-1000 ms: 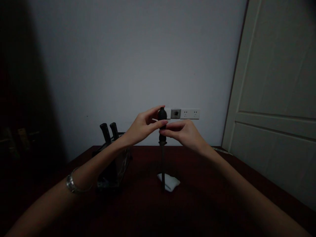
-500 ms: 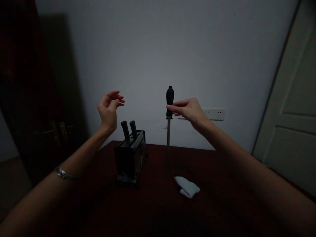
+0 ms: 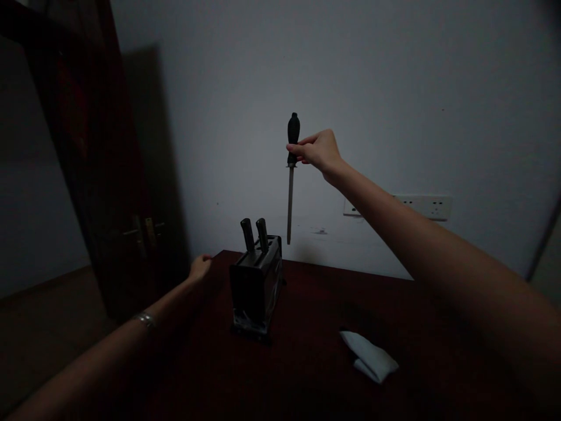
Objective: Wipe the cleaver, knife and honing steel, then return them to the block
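My right hand (image 3: 319,149) pinches the black handle of a sharpening steel (image 3: 290,193), which hangs point down in the air above and just right of a dark knife block (image 3: 256,288). Two knife handles (image 3: 255,234) stick up from the block. My left hand (image 3: 199,268) rests low at the table's far left corner, beside the block; its fingers look curled, but the dim light hides whether anything is in them. A bracelet circles my left wrist.
A folded white cloth (image 3: 369,355) lies on the dark red table (image 3: 307,374) to the right of the block. A dark wooden door (image 3: 109,175) stands at the left. A socket strip (image 3: 421,206) runs along the white wall.
My right hand has lifted the steel higher and toward the block. My left hand let go of the handle, rose, then dropped to the table's corner. The camera view turned left.
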